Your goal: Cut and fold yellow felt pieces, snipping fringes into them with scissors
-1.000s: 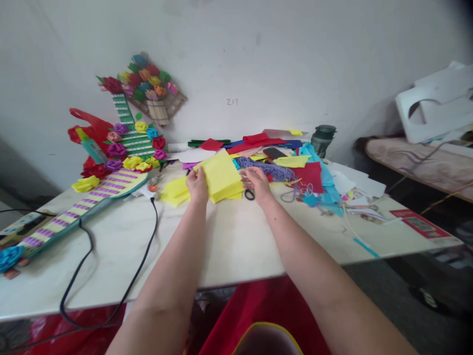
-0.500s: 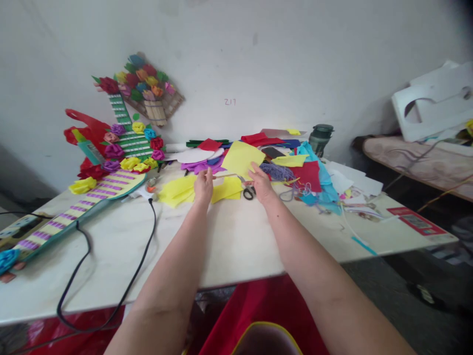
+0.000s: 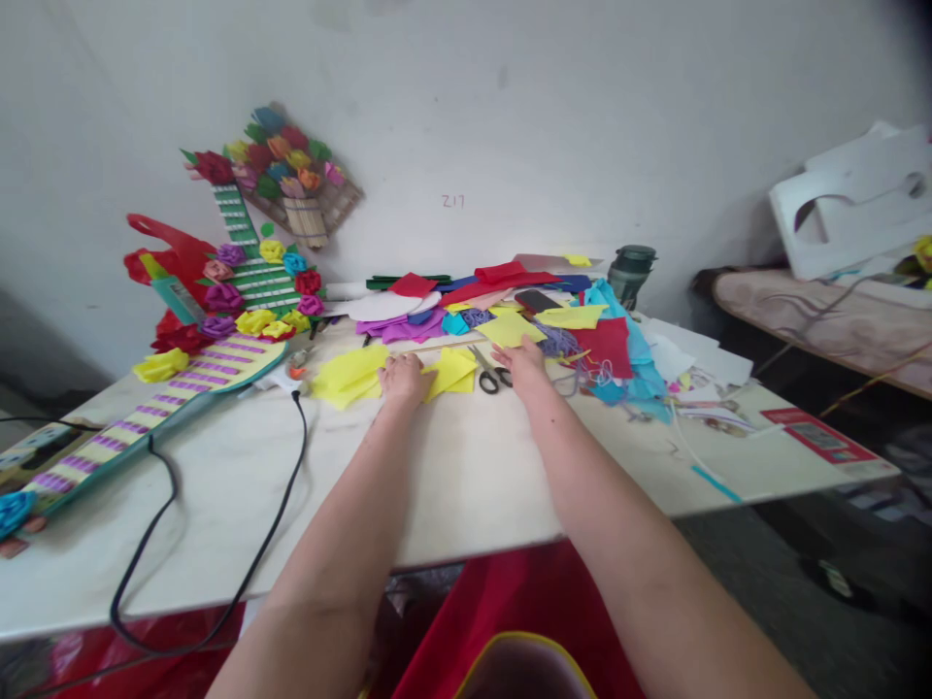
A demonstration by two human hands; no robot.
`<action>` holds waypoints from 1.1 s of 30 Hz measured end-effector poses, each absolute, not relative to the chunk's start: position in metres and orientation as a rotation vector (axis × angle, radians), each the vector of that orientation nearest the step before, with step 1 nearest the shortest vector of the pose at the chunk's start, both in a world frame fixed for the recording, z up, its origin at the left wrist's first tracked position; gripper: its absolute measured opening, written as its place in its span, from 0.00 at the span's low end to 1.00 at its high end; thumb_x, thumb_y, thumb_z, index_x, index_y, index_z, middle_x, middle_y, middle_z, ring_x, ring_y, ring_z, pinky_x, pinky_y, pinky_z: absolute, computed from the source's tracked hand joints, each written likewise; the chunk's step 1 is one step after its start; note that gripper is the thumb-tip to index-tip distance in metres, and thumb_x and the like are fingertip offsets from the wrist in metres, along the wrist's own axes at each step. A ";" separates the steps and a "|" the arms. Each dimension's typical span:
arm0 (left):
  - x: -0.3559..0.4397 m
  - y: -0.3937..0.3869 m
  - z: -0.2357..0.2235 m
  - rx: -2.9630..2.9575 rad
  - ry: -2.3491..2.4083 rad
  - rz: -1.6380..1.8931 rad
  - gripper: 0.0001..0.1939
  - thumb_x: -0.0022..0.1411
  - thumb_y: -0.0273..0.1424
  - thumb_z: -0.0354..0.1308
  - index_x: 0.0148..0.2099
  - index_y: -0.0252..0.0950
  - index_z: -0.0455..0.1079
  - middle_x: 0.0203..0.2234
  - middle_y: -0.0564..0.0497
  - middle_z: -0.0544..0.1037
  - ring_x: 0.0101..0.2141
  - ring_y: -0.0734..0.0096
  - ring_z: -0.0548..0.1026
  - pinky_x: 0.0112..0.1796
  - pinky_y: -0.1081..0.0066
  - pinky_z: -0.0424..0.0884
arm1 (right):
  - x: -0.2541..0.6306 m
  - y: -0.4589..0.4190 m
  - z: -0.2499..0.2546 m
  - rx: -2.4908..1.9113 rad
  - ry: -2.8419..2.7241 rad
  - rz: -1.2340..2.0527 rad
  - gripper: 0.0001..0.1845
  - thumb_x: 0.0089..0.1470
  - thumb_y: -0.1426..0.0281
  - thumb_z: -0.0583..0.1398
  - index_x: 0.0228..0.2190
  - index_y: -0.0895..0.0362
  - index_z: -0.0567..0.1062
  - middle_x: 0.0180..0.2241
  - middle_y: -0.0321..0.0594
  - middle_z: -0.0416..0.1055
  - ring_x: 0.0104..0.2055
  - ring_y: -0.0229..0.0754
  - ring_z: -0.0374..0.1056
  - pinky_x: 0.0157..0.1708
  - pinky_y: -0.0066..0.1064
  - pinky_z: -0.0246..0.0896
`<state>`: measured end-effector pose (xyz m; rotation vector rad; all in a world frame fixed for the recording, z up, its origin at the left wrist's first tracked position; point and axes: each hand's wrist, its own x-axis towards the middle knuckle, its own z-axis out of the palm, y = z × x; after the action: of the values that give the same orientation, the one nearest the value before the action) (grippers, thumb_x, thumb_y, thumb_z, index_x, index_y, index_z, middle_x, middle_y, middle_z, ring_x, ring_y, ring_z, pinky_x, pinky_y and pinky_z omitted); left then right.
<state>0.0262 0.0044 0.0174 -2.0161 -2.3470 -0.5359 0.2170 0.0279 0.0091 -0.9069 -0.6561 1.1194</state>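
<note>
My left hand (image 3: 405, 379) lies with its fingers spread over yellow crepe paper pieces (image 3: 346, 374) on the table. My right hand (image 3: 522, 364) is stretched out at the near edge of a yellow paper sheet (image 3: 512, 328), its fingertips touching the sheet. That sheet rests on the pile of materials. Between my hands lie black-handled scissors (image 3: 488, 381), blades pointing away from me. Another yellow paper piece (image 3: 452, 373) lies just left of the scissors, beside my left hand.
Coloured papers, purple yarn (image 3: 559, 340) and a dark phone-like object (image 3: 535, 301) crowd the back. A bottle (image 3: 631, 276) stands at right. On the left are a flower-decorated craft (image 3: 266, 282), a glue bottle (image 3: 173, 293) and a black cable (image 3: 291, 485) running over the front edge.
The yellow sheet my right hand held raised has come down onto the pile, uncovering yarn and blue paper behind it. My left hand has lowered and flattened onto the yellow crepe paper.
</note>
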 end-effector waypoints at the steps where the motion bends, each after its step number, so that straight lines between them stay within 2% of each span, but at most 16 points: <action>1: 0.026 0.005 0.018 -2.018 -2.378 -0.555 0.15 0.54 0.44 0.56 0.38 0.38 0.71 0.44 0.42 0.74 0.50 0.52 0.65 0.47 0.58 0.58 | 0.217 0.027 0.010 -0.941 -0.615 1.131 0.44 0.45 0.86 0.56 0.61 0.55 0.51 0.37 0.39 0.70 0.28 0.33 0.72 0.31 0.26 0.73; 4: 0.023 0.007 0.018 -2.013 -2.471 -0.670 0.12 0.52 0.42 0.58 0.33 0.39 0.69 0.37 0.44 0.76 0.46 0.54 0.68 0.45 0.61 0.60 | 0.218 0.022 0.013 -0.987 -0.549 1.151 0.40 0.46 0.85 0.56 0.60 0.57 0.54 0.28 0.34 0.69 0.25 0.33 0.72 0.29 0.25 0.73; 7: 0.019 0.012 0.015 -2.022 -2.517 -0.974 0.09 0.49 0.39 0.60 0.29 0.40 0.66 0.29 0.48 0.75 0.36 0.60 0.72 0.37 0.66 0.63 | 0.219 0.016 0.015 -0.997 -0.589 1.165 0.38 0.48 0.82 0.58 0.60 0.62 0.54 0.20 0.32 0.68 0.21 0.35 0.71 0.23 0.23 0.71; 11: 0.016 0.014 0.011 -2.025 -2.366 -1.746 0.13 0.43 0.35 0.64 0.24 0.38 0.62 0.21 0.53 0.70 0.25 0.69 0.68 0.27 0.71 0.61 | 0.222 0.010 0.020 -1.081 -0.662 1.209 0.30 0.53 0.74 0.58 0.57 0.61 0.58 0.14 0.32 0.69 0.13 0.35 0.64 0.11 0.21 0.59; 15: 0.019 0.011 0.012 -1.909 -2.199 -2.454 0.16 0.38 0.35 0.66 0.23 0.37 0.61 0.16 0.57 0.65 0.20 0.76 0.64 0.23 0.74 0.58 | 0.223 0.006 0.028 -1.067 -0.752 1.243 0.17 0.53 0.62 0.59 0.41 0.61 0.70 0.11 0.32 0.67 0.07 0.31 0.53 0.05 0.20 0.45; 17: 0.022 0.009 0.015 -1.853 -2.136 -2.700 0.18 0.36 0.35 0.67 0.23 0.37 0.59 0.15 0.58 0.64 0.18 0.78 0.63 0.21 0.75 0.58 | 0.222 0.005 0.030 -1.001 -0.808 1.292 0.17 0.52 0.59 0.60 0.35 0.61 0.71 0.13 0.35 0.69 0.08 0.30 0.55 0.06 0.20 0.46; 20: 0.026 0.010 0.015 -1.843 -2.042 -2.908 0.21 0.33 0.37 0.69 0.24 0.37 0.59 0.16 0.58 0.66 0.17 0.79 0.63 0.20 0.76 0.57 | 0.215 0.003 0.028 -0.894 -0.916 1.412 0.17 0.50 0.58 0.61 0.32 0.61 0.71 0.20 0.41 0.74 0.14 0.33 0.65 0.10 0.21 0.56; 23: 0.031 0.011 0.012 -1.919 -1.986 -2.940 0.23 0.32 0.39 0.70 0.25 0.36 0.60 0.16 0.58 0.66 0.18 0.79 0.63 0.20 0.77 0.57 | 0.204 0.002 0.022 -0.847 -1.028 1.486 0.14 0.47 0.63 0.64 0.28 0.61 0.72 0.23 0.41 0.75 0.20 0.36 0.70 0.13 0.22 0.62; 25: 0.035 0.011 0.011 -2.016 -1.984 -2.883 0.23 0.32 0.40 0.70 0.25 0.36 0.60 0.16 0.58 0.65 0.18 0.79 0.64 0.20 0.76 0.57 | 0.198 0.003 0.018 -0.899 -1.064 1.456 0.10 0.45 0.67 0.66 0.25 0.61 0.72 0.22 0.39 0.74 0.20 0.36 0.69 0.13 0.22 0.62; 28: 0.038 0.010 0.012 -2.054 -2.042 -2.737 0.22 0.41 0.47 0.64 0.25 0.37 0.59 0.17 0.56 0.66 0.21 0.75 0.66 0.23 0.74 0.61 | 0.195 0.005 0.016 -1.005 -0.981 1.326 0.08 0.44 0.72 0.66 0.22 0.60 0.71 0.16 0.35 0.70 0.17 0.33 0.65 0.11 0.21 0.61; 30: 0.037 0.009 0.015 -2.012 -2.175 -2.434 0.20 0.48 0.49 0.59 0.23 0.38 0.60 0.19 0.52 0.68 0.27 0.68 0.70 0.28 0.69 0.65 | 0.196 0.007 0.017 -1.031 -0.904 1.258 0.09 0.44 0.72 0.66 0.22 0.60 0.70 0.14 0.33 0.68 0.15 0.33 0.63 0.11 0.22 0.61; 33: 0.033 0.008 0.017 -1.966 -2.377 -1.568 0.16 0.47 0.44 0.60 0.22 0.38 0.63 0.28 0.44 0.74 0.42 0.52 0.69 0.41 0.59 0.64 | 0.199 0.008 0.020 -1.045 -0.843 1.211 0.08 0.45 0.73 0.65 0.21 0.60 0.69 0.14 0.33 0.68 0.14 0.32 0.61 0.10 0.22 0.61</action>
<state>0.0330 0.0081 0.0169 -1.9659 -2.3768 -1.5680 0.1995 0.0078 0.0198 -1.0450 -0.8426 1.2112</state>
